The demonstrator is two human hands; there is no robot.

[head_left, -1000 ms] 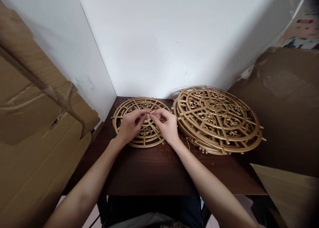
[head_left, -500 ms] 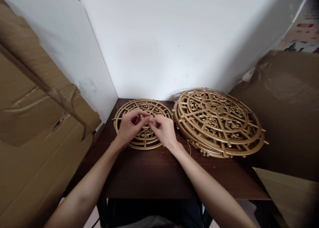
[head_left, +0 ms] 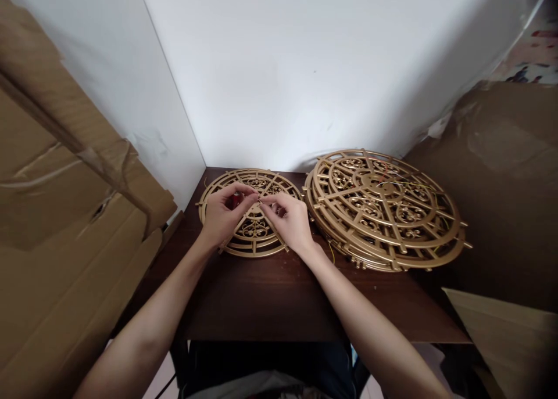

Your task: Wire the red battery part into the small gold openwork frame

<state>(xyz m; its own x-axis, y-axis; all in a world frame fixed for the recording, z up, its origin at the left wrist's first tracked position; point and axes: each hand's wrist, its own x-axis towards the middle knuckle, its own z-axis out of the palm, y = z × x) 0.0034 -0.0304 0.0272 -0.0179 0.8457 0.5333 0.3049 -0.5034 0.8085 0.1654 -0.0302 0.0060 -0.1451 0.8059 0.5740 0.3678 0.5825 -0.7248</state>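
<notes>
My left hand and my right hand meet fingertip to fingertip above a round gold openwork frame that lies flat on the dark table. Thumb and forefinger of each hand are pinched together. What lies between the tips is too small to make out. Something red shows inside the curl of my left hand, mostly covered by the fingers. The hands hide the middle of the frame, which has curled scrollwork between its spokes.
To the right, a tilted stack of similar gold frames carries thin yellow, red and white wires. Brown cardboard stands on the left, and a large carton on the right. A white wall rises behind the dark table.
Both hands stay pinched over the frame; the right fingers have straightened a little and the wrists shifted slightly. The view has tilted a touch downward.
</notes>
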